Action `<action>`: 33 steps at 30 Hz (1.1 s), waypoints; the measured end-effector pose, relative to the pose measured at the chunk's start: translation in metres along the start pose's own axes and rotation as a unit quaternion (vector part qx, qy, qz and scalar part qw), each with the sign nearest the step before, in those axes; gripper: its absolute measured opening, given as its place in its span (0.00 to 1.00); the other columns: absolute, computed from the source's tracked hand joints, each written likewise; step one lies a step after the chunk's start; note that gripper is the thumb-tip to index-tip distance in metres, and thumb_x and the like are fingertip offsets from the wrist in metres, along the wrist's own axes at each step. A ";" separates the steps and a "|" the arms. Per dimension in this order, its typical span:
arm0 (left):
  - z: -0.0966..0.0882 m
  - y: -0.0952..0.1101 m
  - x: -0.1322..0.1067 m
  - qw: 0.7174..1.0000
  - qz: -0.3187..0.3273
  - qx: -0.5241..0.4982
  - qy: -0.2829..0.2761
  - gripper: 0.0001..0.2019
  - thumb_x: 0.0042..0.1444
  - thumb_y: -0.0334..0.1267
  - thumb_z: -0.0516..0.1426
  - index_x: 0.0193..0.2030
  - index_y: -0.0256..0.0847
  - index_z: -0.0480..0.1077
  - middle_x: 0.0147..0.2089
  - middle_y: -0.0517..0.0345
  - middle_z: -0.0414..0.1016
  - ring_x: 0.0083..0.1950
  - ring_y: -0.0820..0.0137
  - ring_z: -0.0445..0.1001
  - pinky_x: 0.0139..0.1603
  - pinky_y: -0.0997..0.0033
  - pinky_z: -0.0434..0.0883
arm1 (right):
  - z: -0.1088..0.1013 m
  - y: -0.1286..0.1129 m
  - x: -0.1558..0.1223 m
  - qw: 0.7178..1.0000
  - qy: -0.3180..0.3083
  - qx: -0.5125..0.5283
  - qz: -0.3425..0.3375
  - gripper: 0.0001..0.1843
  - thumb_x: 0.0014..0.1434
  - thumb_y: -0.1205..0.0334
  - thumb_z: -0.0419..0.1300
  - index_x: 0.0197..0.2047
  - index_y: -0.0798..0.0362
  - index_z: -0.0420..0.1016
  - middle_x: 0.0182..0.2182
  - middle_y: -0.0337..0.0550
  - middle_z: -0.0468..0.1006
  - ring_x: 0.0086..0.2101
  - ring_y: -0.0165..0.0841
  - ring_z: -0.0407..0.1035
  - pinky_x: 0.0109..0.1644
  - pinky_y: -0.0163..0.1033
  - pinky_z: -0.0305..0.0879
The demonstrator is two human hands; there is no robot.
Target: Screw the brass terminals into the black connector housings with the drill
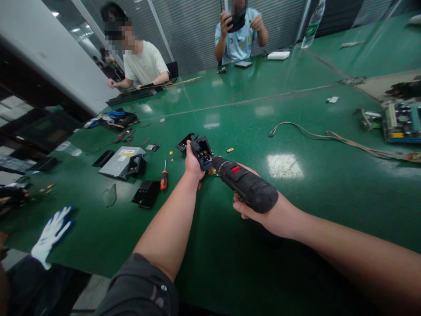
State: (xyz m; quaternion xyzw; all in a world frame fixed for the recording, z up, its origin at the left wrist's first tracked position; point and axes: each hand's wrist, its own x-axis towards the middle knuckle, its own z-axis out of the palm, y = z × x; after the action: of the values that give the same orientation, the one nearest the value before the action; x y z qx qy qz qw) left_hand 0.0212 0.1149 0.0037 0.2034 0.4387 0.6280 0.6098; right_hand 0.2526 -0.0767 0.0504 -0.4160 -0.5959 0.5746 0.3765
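Observation:
My left hand (193,163) is closed around a black plastic housing (202,151), whose open side shows small brass-coloured parts inside. In my right hand (263,215) is a black cordless drill (248,182) with a red switch on top. Its chuck points left at the lower edge of the housing; whether the bit touches it I cannot tell. Just behind my left hand lies another black plastic piece (184,142). Small brass pieces (212,171) lie on the green table below the housing, and one brass plate (230,150) is farther right.
Left of my forearm are an orange-handled screwdriver (164,180), a black box (146,194) and a silver drive (120,161). A white glove (52,232) rests near the left edge. Cables (329,136) and a circuit board (403,120) lie right. Two people sit across the table (243,101).

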 end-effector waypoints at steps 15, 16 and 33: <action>0.001 0.001 -0.002 1.000 -0.009 0.001 0.006 0.37 0.75 0.76 0.59 0.58 0.41 0.86 0.40 0.49 0.88 0.40 0.56 0.89 0.46 0.59 0.86 | -0.001 0.002 -0.001 1.000 0.000 -0.008 -0.003 0.61 0.68 0.49 0.74 0.92 0.53 0.47 0.47 0.48 0.86 0.34 0.40 0.78 0.40 0.49 0.78; 0.001 0.001 -0.003 1.000 -0.008 0.002 0.004 0.37 0.75 0.77 0.60 0.58 0.41 0.86 0.39 0.49 0.88 0.39 0.57 0.89 0.46 0.59 0.86 | -0.001 0.003 -0.001 1.000 0.000 -0.010 -0.004 0.61 0.68 0.49 0.74 0.92 0.54 0.48 0.47 0.48 0.86 0.33 0.40 0.78 0.39 0.49 0.78; 0.002 0.001 -0.004 1.000 -0.007 0.014 0.007 0.37 0.75 0.77 0.58 0.56 0.42 0.86 0.39 0.49 0.88 0.39 0.55 0.89 0.45 0.58 0.87 | -0.001 -0.002 0.000 1.000 0.000 -0.014 -0.002 0.63 0.67 0.49 0.73 0.92 0.55 0.46 0.49 0.50 0.86 0.36 0.41 0.80 0.39 0.49 0.78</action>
State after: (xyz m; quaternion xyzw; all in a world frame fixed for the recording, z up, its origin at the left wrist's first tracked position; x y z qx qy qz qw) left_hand 0.0229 0.1121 0.0071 0.2043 0.4531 0.6193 0.6078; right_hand 0.2531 -0.0765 0.0526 -0.4202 -0.6044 0.5654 0.3721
